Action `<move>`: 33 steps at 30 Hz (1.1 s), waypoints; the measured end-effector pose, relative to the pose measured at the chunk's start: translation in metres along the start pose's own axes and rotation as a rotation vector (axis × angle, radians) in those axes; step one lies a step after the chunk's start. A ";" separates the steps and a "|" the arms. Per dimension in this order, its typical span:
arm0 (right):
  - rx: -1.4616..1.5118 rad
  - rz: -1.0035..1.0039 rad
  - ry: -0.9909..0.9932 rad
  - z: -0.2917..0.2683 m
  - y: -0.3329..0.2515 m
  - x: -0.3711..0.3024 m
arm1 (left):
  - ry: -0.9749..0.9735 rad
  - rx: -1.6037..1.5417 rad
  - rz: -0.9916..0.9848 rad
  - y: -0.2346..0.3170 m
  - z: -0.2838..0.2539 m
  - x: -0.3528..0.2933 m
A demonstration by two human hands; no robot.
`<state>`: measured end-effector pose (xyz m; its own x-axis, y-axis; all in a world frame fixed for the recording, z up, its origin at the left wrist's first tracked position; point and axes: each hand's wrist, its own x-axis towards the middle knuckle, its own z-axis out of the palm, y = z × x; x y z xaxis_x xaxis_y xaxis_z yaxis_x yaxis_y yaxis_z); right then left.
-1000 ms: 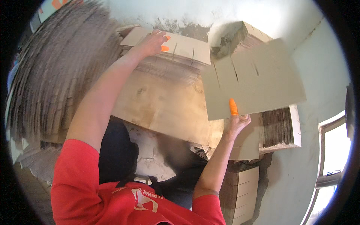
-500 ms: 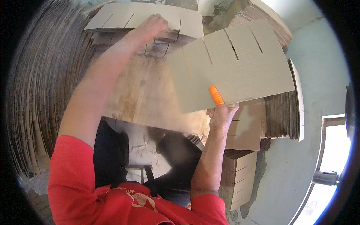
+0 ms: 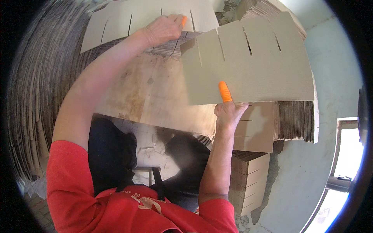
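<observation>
Sheet (image 3: pixel 256 73) hides fingers of right hand (image 3: pixel 231 112) | back sheet (image 3: pixel 116 27) cropped above

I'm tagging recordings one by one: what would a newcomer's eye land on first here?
Most striking is the slotted cardboard sheet in the right hand, held up right of centre, with a bright orange thumb cover against it. Next comes the red shirt along the lower edge. Stacked cardboard fills the left side, while the left hand is at another slotted sheet near the top.
</observation>
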<state>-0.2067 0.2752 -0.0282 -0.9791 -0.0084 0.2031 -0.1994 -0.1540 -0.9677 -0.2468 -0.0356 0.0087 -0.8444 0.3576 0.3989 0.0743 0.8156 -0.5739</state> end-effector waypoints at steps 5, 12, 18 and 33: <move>-0.026 -0.102 -0.001 0.003 0.001 0.000 | 0.204 0.028 0.169 0.026 -0.019 -0.012; -0.149 -0.192 -0.028 0.009 0.003 0.001 | -0.166 -0.126 0.276 0.080 -0.067 -0.030; -0.266 -0.074 -0.077 -0.001 0.000 -0.001 | -0.044 -0.119 0.212 0.094 -0.075 -0.055; -0.040 0.140 0.161 0.015 0.014 -0.011 | 0.135 -0.340 0.242 0.126 -0.108 -0.084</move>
<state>-0.1984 0.2581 -0.0411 -0.9903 0.1320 0.0432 -0.0596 -0.1226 -0.9907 -0.1094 0.0866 -0.0199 -0.7061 0.5943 0.3850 0.4509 0.7966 -0.4027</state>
